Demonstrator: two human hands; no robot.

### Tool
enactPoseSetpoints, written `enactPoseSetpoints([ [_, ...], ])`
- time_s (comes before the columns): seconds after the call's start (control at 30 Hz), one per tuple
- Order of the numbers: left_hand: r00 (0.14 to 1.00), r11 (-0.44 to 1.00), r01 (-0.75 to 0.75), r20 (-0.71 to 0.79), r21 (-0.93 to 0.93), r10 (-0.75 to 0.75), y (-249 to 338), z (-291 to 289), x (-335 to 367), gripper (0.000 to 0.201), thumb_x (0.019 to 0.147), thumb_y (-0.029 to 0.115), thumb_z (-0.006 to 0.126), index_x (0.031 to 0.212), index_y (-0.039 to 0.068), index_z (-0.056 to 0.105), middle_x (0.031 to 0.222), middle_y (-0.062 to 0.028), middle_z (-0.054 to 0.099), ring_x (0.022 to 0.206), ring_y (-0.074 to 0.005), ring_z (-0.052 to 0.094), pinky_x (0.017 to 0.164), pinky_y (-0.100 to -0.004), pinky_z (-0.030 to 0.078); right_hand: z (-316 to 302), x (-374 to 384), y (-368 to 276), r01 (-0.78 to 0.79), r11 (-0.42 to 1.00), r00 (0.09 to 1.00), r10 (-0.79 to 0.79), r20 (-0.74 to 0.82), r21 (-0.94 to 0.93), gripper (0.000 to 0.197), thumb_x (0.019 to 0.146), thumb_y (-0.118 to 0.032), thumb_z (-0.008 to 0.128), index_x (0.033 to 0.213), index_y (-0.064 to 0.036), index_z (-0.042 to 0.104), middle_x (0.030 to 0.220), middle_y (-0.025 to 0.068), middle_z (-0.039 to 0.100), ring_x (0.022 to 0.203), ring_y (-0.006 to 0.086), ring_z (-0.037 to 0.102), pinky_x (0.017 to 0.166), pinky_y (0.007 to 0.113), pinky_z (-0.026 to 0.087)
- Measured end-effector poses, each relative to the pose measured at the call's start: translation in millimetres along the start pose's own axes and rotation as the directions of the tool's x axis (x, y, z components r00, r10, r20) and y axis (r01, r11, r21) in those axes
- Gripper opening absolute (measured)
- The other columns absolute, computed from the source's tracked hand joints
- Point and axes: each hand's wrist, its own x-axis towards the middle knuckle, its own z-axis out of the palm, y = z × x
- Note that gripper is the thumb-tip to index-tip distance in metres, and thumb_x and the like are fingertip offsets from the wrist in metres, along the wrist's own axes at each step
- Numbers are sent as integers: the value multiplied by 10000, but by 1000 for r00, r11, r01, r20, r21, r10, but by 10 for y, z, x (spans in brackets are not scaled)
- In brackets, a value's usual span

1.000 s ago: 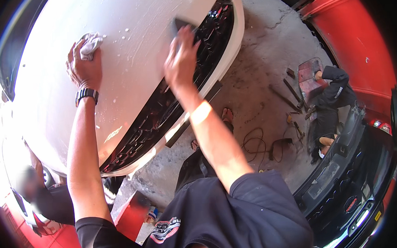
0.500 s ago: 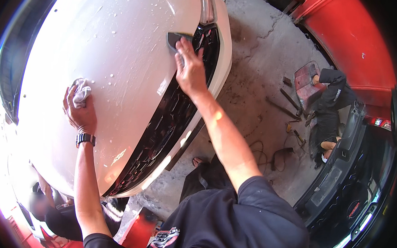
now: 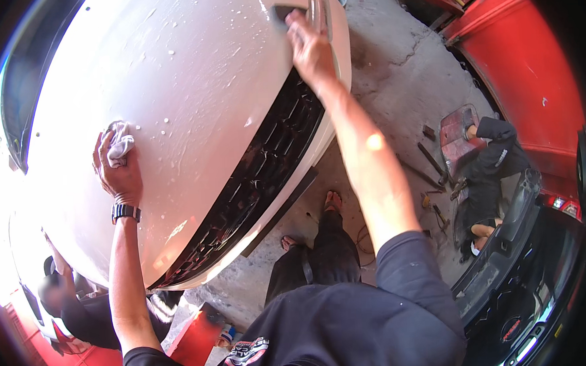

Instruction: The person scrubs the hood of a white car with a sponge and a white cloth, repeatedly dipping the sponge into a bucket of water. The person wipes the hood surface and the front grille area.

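Note:
A white car hood (image 3: 192, 109), wet with streaks and droplets, fills the upper left. My left hand (image 3: 118, 174) rests on the hood with a crumpled whitish cloth (image 3: 119, 146) held in its fingers; a dark watch sits on that wrist. Far up at the hood's front edge, by the headlight (image 3: 317, 8), my right hand (image 3: 311, 50) presses down a dark grey sheet of what looks like sandpaper (image 3: 284, 13). Its fingers are bent over the sheet and slightly blurred. Below that hand runs the black grille (image 3: 253, 175).
My feet stand on the concrete floor (image 3: 386, 68) beside the bumper. On the right, a person (image 3: 491, 164) lies near tools (image 3: 430, 160) and a black car's open rear (image 3: 519, 265). Another person (image 3: 83, 310) is at the lower left, near a red box (image 3: 194, 344). Red panels (image 3: 523, 68) stand behind.
My right hand has slid the sandpaper forward and right along the hood edge, from beside the grille to the headlight. My left hand and the cloth have stayed about in place.

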Motion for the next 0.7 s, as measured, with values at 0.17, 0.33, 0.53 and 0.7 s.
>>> enactPoseSetpoints([
  [0.17, 999, 999, -36, 15, -7, 36, 1, 132, 27, 495, 812, 130, 806, 1284, 208, 680, 1393, -141, 635, 1291, -336, 596, 1062, -496, 490, 111, 160, 116, -33, 990, 994, 18, -104, -141, 332, 1044, -234, 553, 1289, -51, 684, 1465, 144, 578, 1372, 297, 534, 1118, 598, 405],
  [0.33, 1000, 998, -14, -16, 67, 16, -39, -19, -3, 499, 791, 273, 834, 1266, 241, 686, 1363, -111, 650, 1246, -345, 607, 1065, -500, 475, 196, -1856, -1905, 131, 990, 975, -138, 175, 56, 480, 953, -168, 629, 1377, 55, 590, 1495, 255, 519, 1442, 369, 455, 1202, 618, 241],
  [0.53, 997, 997, -68, -45, 33, 69, -373, 73, -81, 517, 789, 401, 822, 1261, 226, 698, 1372, -122, 635, 1260, -357, 579, 1080, -510, 438, 240, -2310, -2049, 476, 880, 813, -440, 381, -1, 422, 980, -186, 572, 1378, -60, 635, 1560, 120, 497, 1450, 238, 472, 1183, 679, 222],
  [0.7, 995, 1000, -9, -101, 15, 10, -115, 127, -29, 454, 815, 398, 810, 1224, 228, 712, 1324, -104, 664, 1231, -331, 604, 1061, -481, 461, 286, -2060, -1995, 77, 982, 994, -61, 92, -174, 456, 1009, -190, 581, 1445, -60, 579, 1572, 148, 474, 1481, 299, 420, 1196, 656, 210],
])
